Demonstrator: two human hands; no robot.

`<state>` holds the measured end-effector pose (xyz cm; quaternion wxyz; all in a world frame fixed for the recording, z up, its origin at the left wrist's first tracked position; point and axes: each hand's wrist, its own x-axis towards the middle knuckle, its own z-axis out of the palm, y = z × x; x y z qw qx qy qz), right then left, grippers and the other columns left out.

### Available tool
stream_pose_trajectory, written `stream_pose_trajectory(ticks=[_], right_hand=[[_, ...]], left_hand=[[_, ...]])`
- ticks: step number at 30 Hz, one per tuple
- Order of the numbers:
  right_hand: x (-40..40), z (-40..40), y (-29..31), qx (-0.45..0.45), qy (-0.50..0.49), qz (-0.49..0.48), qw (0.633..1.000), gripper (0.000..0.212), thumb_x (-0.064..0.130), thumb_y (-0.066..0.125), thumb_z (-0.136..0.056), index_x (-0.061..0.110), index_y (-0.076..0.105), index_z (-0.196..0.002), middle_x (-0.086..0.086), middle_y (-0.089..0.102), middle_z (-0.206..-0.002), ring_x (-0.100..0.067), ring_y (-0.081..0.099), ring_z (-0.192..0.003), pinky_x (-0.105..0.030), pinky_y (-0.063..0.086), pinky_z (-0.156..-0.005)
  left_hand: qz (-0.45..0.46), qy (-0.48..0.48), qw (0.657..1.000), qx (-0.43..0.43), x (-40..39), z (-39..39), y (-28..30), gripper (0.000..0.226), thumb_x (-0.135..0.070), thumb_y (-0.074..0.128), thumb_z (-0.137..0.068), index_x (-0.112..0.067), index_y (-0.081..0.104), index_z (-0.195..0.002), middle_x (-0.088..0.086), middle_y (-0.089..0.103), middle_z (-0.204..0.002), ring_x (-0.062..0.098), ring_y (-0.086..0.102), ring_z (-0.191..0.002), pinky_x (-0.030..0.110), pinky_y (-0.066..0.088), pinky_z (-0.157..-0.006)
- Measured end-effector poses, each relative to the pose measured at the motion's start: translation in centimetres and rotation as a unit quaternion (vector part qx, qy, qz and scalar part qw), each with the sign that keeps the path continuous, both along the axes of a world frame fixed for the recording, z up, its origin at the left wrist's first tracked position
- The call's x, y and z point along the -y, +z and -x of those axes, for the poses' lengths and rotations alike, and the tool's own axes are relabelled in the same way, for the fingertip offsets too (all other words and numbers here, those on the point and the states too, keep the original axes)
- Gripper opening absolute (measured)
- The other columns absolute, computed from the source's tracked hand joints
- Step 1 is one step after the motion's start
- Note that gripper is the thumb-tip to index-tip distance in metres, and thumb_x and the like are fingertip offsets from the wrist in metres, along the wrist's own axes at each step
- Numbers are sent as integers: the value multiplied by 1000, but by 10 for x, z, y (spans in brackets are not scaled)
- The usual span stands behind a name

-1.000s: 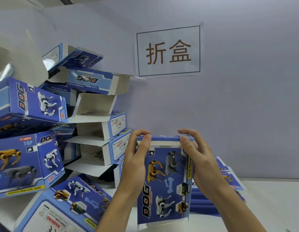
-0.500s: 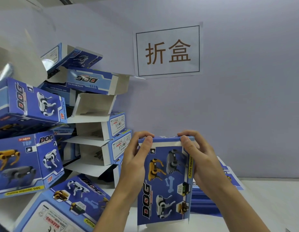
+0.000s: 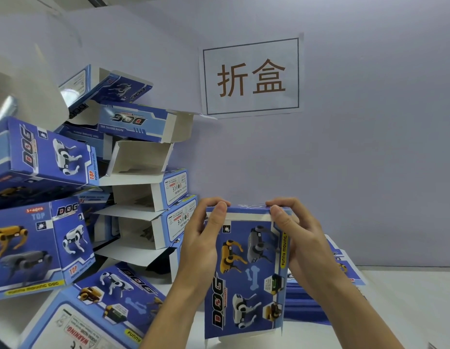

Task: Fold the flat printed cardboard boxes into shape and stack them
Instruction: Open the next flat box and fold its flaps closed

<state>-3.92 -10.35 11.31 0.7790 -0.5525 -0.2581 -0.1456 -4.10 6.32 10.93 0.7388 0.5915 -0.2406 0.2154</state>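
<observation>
The box (image 3: pixel 246 270) stands upright on the tabletop (image 3: pixel 407 311) in front of the person, its printed dog face toward the camera and its top flap partly folded over, with a white strip showing just under the blue lid edge. The step in hand looks like closing that top flap. To do it well, I would press the lid down evenly from both corners at once, guiding the tuck tab inside the front wall rather than letting it ride outside, and keep the side walls square so the card does not buckle. The base has to stay flat on the tabletop while the top is pushed.

The left hand (image 3: pixel 203 245) grips the upper left corner, thumb on the front face and fingers curled over the top edge. The right hand (image 3: pixel 297 243) mirrors it on the upper right corner, thumb pressed at the flap seam, fingers hooked over the lid. Both forearms rise from below, wrists bent back a little. Each grip is clamped on the box.

To the left a pile (image 3: pixel 98 197) of folded boxes leans against the wall; flat blanks (image 3: pixel 344 273) lie behind the right hand
</observation>
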Motion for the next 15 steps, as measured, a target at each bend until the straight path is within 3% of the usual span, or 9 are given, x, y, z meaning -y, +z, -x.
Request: stream_pose_trajectory(ticks=[5,11,15], right_hand=[[0,2,1,-7,4,-2,1000,13,37,69,-81,26,68,-89,-18,70,-103,-36,73,-93,-43,62,-64],[-2,4,1,-5,5,-7,1000,16,38,72,-81,25,68,-88,-16,71,-103,-34,74,-92,-40,61,-61],[-2,3,0,0,6,-2,1000,19,40,68,-77,25,67,-89,-13,73,-102,-32,74,-93,-39,61,-60]], left_hand=[[0,-3,1000,-3,-2,-1,-1,39,-59,60,-75,-29,62,-100,12,72,-103,31,74,-93,39,62,-63],[9,-18,1000,-4,-6,-2,-5,24,-48,66,-86,-29,64,-100,14,70,-109,35,72,-99,46,62,-71],[11,-30,999,-12,-8,-1,-6,35,-54,67,-76,-29,63,-100,13,71,-109,36,73,-97,47,62,-71]])
